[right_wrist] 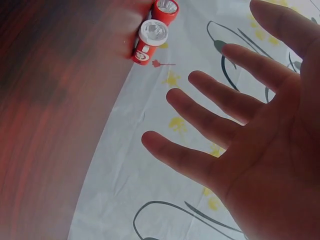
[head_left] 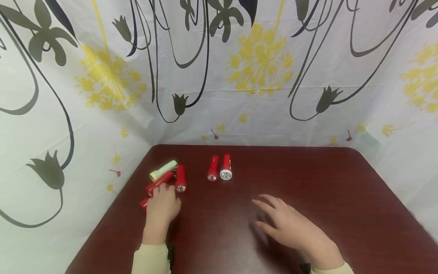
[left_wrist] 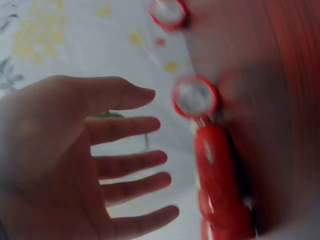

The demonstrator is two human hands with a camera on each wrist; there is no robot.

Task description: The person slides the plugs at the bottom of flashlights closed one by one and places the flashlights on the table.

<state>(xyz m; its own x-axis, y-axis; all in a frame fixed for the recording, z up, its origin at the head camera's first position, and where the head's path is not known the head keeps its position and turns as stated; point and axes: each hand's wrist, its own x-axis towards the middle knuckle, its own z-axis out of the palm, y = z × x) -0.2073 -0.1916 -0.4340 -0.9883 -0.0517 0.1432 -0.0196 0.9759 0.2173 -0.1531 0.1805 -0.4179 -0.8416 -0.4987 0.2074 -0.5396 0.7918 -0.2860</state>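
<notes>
Several flashlights lie in a cluster at the left of the table: a pale green flashlight (head_left: 163, 171), a slanted red flashlight (head_left: 158, 184), another red flashlight (head_left: 181, 178), and one more red flashlight (head_left: 143, 204) mostly covered by my left hand (head_left: 162, 208). That hand hovers over the cluster, and its fingers look straight and hold nothing in the left wrist view, beside a red flashlight (left_wrist: 218, 175). Farther back at mid-table, a slim red flashlight (head_left: 213, 167) lies beside a red flashlight with a white head (head_left: 226, 168). Over the table's right half, my right hand (head_left: 291, 224) spreads its fingers, holding nothing.
The dark red-brown table (head_left: 308, 179) has rounded far corners. A white sheet (head_left: 260, 121) with yellow and grey flower prints hangs behind it and along both sides.
</notes>
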